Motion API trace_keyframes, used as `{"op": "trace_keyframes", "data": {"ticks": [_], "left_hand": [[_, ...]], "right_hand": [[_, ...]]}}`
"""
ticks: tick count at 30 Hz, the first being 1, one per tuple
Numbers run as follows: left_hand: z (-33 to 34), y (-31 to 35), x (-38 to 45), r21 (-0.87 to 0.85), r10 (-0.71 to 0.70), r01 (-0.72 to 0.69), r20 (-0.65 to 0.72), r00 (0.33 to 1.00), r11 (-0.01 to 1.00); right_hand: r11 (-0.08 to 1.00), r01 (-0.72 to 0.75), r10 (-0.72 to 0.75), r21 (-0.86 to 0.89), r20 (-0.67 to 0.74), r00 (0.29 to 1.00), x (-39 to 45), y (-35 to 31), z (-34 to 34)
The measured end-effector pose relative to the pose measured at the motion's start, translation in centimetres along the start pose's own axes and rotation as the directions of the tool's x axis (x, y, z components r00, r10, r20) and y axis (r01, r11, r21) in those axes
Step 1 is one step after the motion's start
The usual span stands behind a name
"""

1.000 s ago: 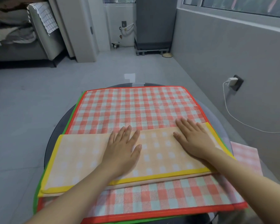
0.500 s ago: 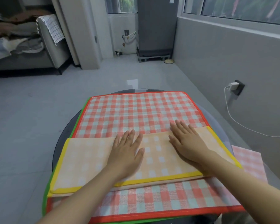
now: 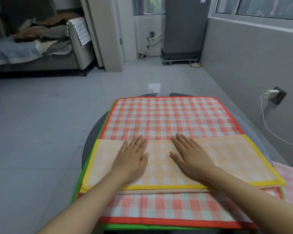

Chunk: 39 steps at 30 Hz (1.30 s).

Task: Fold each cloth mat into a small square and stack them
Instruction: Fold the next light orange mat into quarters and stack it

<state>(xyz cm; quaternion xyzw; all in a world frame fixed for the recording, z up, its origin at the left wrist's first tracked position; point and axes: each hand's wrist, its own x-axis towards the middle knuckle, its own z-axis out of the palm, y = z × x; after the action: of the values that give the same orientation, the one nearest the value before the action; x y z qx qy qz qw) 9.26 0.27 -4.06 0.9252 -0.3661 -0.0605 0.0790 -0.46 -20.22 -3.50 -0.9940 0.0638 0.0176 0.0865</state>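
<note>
Round dark worktop [image 3: 91, 141] carrying layered checked cloth mats.
Left hand [image 3: 132, 159] and right hand [image 3: 191, 157], fingers spread flat, press a folded yellow-edged mat [image 3: 235, 159] atop a red-edged mat [image 3: 167, 115].

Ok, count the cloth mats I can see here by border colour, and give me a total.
Yellow-bordered mat, folded under both hands: 1
Red-bordered mat, spread flat: 1
Green-bordered mat, only its edge showing: 1
Pink checked mat, at the right, border hidden: 1
Total: 4

Yellow-edged orange-check mat [image 3: 227, 159]; red-edged red-and-white gingham mat [image 3: 167, 119]; green-edged mat [image 3: 85, 168] beneath
</note>
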Motion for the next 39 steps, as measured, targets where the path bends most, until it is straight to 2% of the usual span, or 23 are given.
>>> {"op": "trace_keyframes", "data": {"ticks": [5,10,12,16,19,21,30,34,36,39], "left_hand": [[-0.8,-4.8,-2.3,0.04,-0.113,0.114,-0.029,0.993,0.993],[-1.3,-5.5,-2.7,0.005,-0.12,0.12,-0.002,0.993,0.993],[-1.9,-5.5,-2.3,-0.041,-0.115,0.113,-0.047,0.992,0.993],[-3.5,-6.5,-1.7,-0.04,-0.105,0.099,-0.185,0.977,0.994],[-4.4,-7.3,-1.3,-0.064,-0.169,0.163,-0.123,0.978,0.985],[-4.9,-7.9,-1.0,-0.059,-0.202,0.197,-0.095,0.975,0.979],[-5.3,-9.5,-0.4,-0.152,-0.332,0.316,-0.097,0.938,0.936],[-5.5,-9.1,-0.4,-0.154,-0.325,0.306,-0.112,0.939,0.939],[-5.7,-8.8,-0.6,-0.196,-0.325,0.298,-0.123,0.938,0.934],[-6.3,-8.4,-0.9,-0.415,-0.375,0.299,-0.112,0.92,0.859]], "right_hand": [[1.0,0.004,-0.004,-0.021,0.004,1.0,0.0,0.0,0.0],[0.999,-0.024,0.025,-0.03,0.031,0.999,0.2,-0.3,-0.2],[0.999,-0.035,0.035,-0.016,0.036,0.999,0.3,-0.9,-0.4],[0.992,0.089,-0.086,0.086,-0.04,0.995,0.2,-3.4,-0.8],[0.96,0.184,-0.177,0.213,-0.05,0.983,-0.1,-5.6,-0.9],[0.951,0.206,-0.199,0.231,-0.054,0.979,-0.1,-6.6,-0.7],[0.968,0.156,-0.174,0.197,0.076,0.982,0.1,-7.4,-0.2],[0.974,0.159,-0.182,0.162,0.135,0.974,0.2,-7.3,0.0],[0.976,0.159,-0.181,0.151,0.144,0.973,0.3,-7.3,0.0],[0.979,0.152,-0.173,0.14,0.158,0.972,0.3,-7.4,0.0]]}}
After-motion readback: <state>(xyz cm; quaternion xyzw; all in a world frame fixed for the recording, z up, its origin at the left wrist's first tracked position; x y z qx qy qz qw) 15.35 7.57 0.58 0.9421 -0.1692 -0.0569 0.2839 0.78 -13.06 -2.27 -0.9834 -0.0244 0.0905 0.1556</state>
